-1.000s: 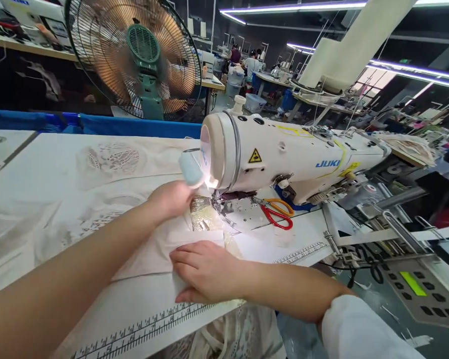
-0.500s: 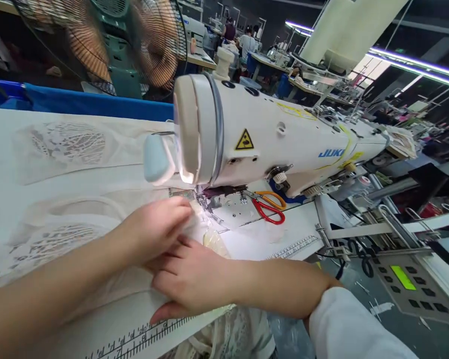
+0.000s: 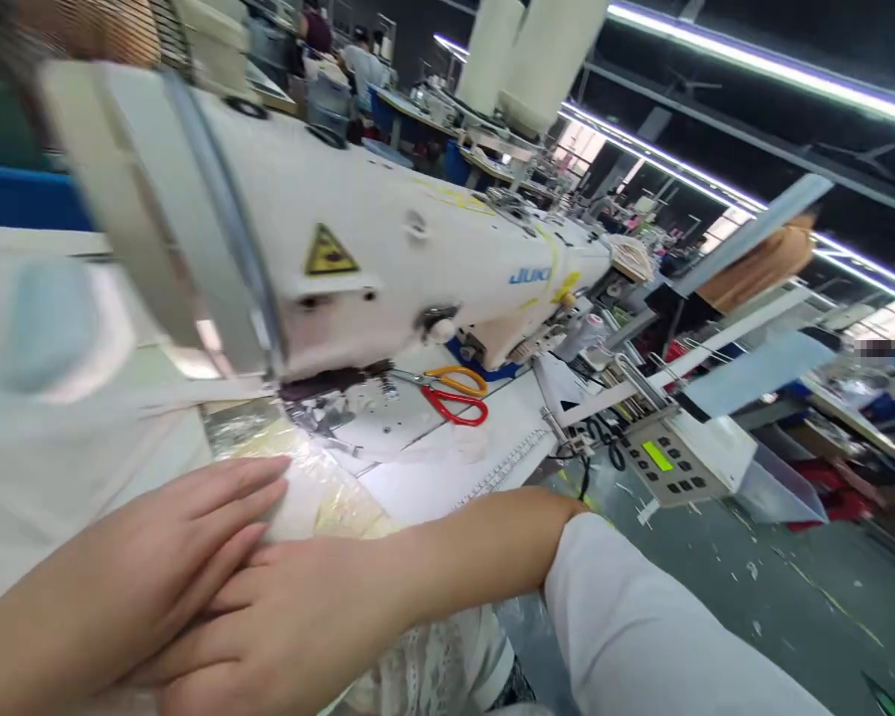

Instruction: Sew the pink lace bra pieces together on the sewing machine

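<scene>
My left hand point(image 3: 186, 537) lies over the pale fabric point(image 3: 37, 477), its fingers stretched out flat toward the sewing machine's needle area. Crossing below it, my right hand point(image 3: 298, 607) points left with fingers extended; their tips are partly hidden under the left hand. Just ahead of both hands, clear and yellowish tape point(image 3: 350, 507) covers part of the machine bed. The white sewing machine point(image 3: 373, 239) stands above and beyond, its head blurred. Red-and-orange-handled scissors point(image 3: 453, 406) rest on the bed by the presser area, apart from my hands.
A printed ruler point(image 3: 503, 467) runs along the table's front edge. Lace fabric point(image 3: 425, 666) hangs below it. At right are a control panel point(image 3: 660, 457) and metal guide arms. A fan point(image 3: 111, 30) stands at the back left; people sit at far workstations.
The view has swung right, so the machine appears farther left. My hands are now lower in the picture, away from the needle area, and my left fingers look straighter and flatter.
</scene>
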Motion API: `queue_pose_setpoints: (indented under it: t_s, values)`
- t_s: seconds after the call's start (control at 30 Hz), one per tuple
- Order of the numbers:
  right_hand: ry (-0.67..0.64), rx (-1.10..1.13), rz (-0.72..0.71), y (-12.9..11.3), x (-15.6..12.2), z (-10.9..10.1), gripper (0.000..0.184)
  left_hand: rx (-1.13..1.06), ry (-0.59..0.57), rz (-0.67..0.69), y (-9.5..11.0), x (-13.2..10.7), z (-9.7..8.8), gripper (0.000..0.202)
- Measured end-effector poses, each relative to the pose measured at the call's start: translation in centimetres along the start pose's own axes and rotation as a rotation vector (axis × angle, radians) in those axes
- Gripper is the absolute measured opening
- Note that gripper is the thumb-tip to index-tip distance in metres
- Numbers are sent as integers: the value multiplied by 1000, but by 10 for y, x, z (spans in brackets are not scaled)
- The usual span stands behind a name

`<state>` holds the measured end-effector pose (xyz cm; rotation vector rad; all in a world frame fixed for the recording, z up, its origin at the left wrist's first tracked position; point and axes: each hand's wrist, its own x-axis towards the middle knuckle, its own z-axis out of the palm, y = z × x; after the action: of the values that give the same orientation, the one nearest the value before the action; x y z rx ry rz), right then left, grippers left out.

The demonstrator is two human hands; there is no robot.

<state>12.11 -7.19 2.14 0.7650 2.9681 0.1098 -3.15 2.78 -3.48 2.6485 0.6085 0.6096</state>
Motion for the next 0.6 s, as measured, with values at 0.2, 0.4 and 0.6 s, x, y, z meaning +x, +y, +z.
queue_pose_setpoints:
  t_s: [0.2, 0.4, 0.6]
  values:
    - [138, 62, -106, -3, -6, 12, 65, 25, -110, -98, 34, 13, -18, 50]
    - [122, 110, -118, -2, -4, 19, 64, -60, -96, -58, 29, 6, -14, 43]
    - [120, 103, -124, -2, -5, 18, 66, -67, -84, -147, 32, 8, -16, 46]
